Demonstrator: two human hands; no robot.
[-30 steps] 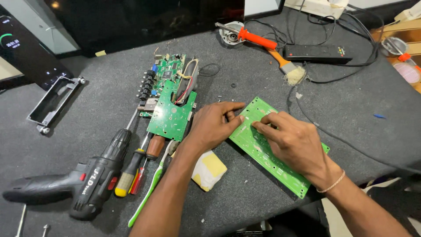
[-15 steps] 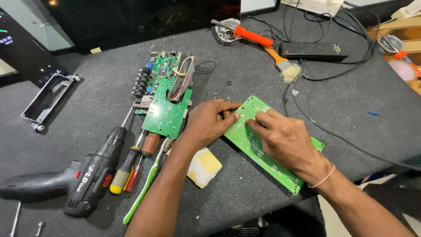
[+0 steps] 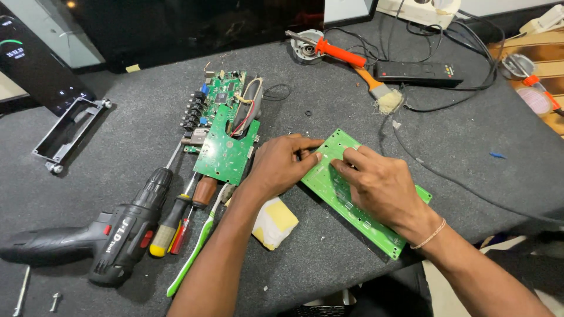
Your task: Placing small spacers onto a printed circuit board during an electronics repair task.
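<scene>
A long green circuit board (image 3: 338, 147) lies flat on the dark grey mat, slanting from the centre toward the front right. My left hand (image 3: 282, 164) pinches its near-left edge with the fingertips. My right hand (image 3: 382, 188) rests on top of the board's middle, fingers pressing down, covering much of it. A thin bracelet sits on my right wrist.
Left of my hands lie two stacked green circuit boards (image 3: 226, 129) with wires, several screwdrivers (image 3: 176, 217), a black cordless drill (image 3: 111, 235) and a yellow sponge (image 3: 273, 222). At the back sit a red-handled soldering iron (image 3: 338, 51), a brush (image 3: 382, 94), a black remote (image 3: 418, 72) and cables.
The view has shifted slightly. My hands stay on the long board, the right fingers shifting a little over its surface; the board has barely moved.
</scene>
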